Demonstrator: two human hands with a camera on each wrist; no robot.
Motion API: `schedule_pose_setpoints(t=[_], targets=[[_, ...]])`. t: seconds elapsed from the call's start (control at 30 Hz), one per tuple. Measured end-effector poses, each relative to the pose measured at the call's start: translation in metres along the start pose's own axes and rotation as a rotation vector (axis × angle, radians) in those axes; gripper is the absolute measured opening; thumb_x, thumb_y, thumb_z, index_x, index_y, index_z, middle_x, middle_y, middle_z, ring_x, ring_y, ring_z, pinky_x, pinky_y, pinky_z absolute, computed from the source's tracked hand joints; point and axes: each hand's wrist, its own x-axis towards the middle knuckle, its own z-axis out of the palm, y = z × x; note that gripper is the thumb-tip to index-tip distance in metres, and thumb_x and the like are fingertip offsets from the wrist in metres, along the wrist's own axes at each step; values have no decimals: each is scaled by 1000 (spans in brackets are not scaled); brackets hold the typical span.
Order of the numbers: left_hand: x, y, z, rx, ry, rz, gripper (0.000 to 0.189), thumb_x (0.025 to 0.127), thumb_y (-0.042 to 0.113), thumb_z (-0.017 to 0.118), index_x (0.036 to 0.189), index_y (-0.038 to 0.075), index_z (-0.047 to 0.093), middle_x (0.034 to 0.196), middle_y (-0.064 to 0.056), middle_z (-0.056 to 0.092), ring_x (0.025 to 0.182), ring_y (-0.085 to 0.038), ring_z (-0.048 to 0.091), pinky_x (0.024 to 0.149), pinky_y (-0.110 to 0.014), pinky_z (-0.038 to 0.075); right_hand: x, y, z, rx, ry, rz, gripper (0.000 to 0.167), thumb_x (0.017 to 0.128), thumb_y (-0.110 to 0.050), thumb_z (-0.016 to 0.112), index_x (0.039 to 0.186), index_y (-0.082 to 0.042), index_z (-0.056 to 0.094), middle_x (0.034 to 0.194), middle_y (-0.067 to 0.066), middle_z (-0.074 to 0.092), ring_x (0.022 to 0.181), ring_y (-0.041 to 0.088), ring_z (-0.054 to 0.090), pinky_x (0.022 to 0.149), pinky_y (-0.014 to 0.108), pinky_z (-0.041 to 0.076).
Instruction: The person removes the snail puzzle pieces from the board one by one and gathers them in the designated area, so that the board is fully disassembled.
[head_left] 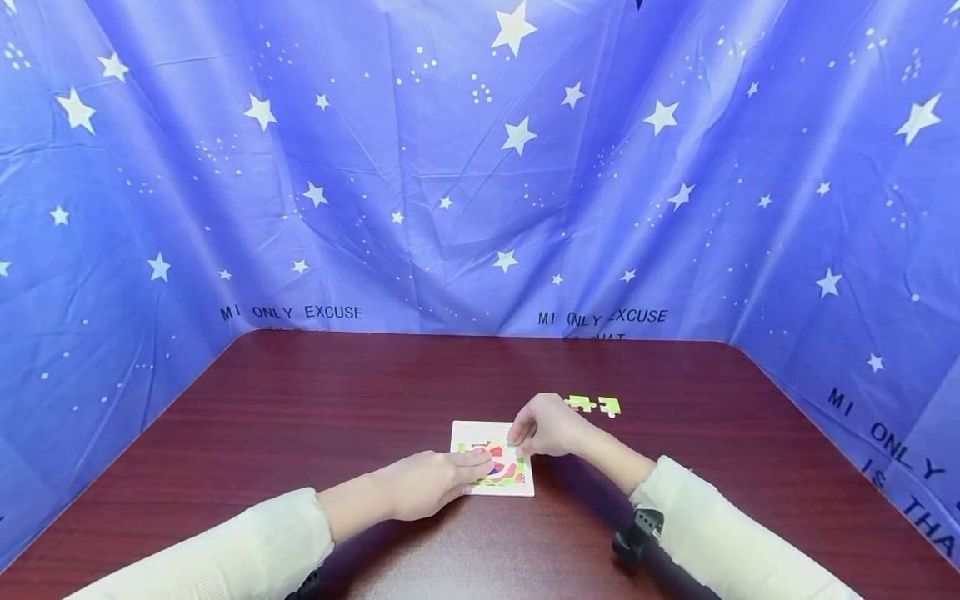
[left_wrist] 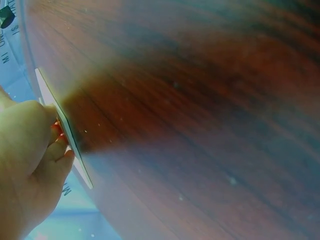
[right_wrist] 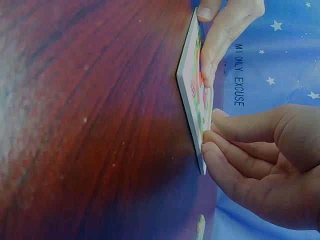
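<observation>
A square puzzle board (head_left: 495,489) with a white border and a colourful picture lies on the table. My left hand (head_left: 435,483) comes in from the left, its straight fingers resting on the picture. In the right wrist view, the left thumb (right_wrist: 205,12) is right at the board's edge. At the board's right side, my right hand (head_left: 553,427) pinches a small puzzle piece (right_wrist: 210,100) with thumb and fingertips, close over the board; the fingers mostly hide it. Part of the picture is hidden under the left hand.
Beyond the right hand lie loose green puzzle pieces (head_left: 609,407) on the dark red wooden table (head_left: 337,400). A blue curtain (head_left: 450,167) with white stars hangs along the back and sides of the table. Black wrist straps (head_left: 637,535) show by the pale sleeves.
</observation>
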Motion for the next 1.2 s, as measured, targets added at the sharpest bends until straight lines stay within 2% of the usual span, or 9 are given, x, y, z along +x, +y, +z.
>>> schedule_pose_setpoints(t=[0.17,0.27,0.5,0.73,1.0,1.13,1.2], targets=[[1,0,1,-5,-21,-22,43,100,20,50,143,15,47,148,-1,48,136,-14,47,105,-30,48,4,0,3,115,-2,120,12,68,0,82,78,-2,74,71,5,73,60,1,60,56,15,51],[1,0,2,-4,-21,-24,43,100,21,50,143,15,47,148,-2,48,136,-14,47,105,-30,48,6,1,5,175,-20,158,13,69,3,81,80,1,74,73,8,73,63,2,60,58,15,51],[3,-1,0,3,-6,-4,43,100,20,52,142,14,49,146,-3,50,132,-17,52,101,-30,51,10,2,5,193,-47,209,13,69,5,79,80,1,74,69,3,70,63,2,55,58,15,48],[3,0,0,-23,-28,-36,43,100,21,51,143,16,48,148,-2,48,132,-17,51,103,-32,50,10,3,5,197,-54,189,15,67,4,80,81,0,73,69,1,66,64,4,54,59,17,48],[2,2,1,-18,-9,-34,43,99,20,52,142,16,49,146,-2,50,131,-17,53,101,-32,51,3,3,9,206,-21,155,23,62,6,83,79,0,68,66,4,64,58,6,51,53,18,46],[1,2,1,-20,-9,-39,43,100,20,51,142,17,49,146,-2,50,131,-18,53,102,-32,51,0,1,9,171,-16,121,27,61,5,85,78,-2,66,65,2,60,55,5,49,51,18,44],[1,2,1,-17,-6,-36,42,100,20,51,142,16,49,146,-2,50,131,-17,53,102,-32,51,-1,1,9,141,-8,95,26,61,4,85,76,-2,65,64,1,60,55,4,49,56,15,42]])
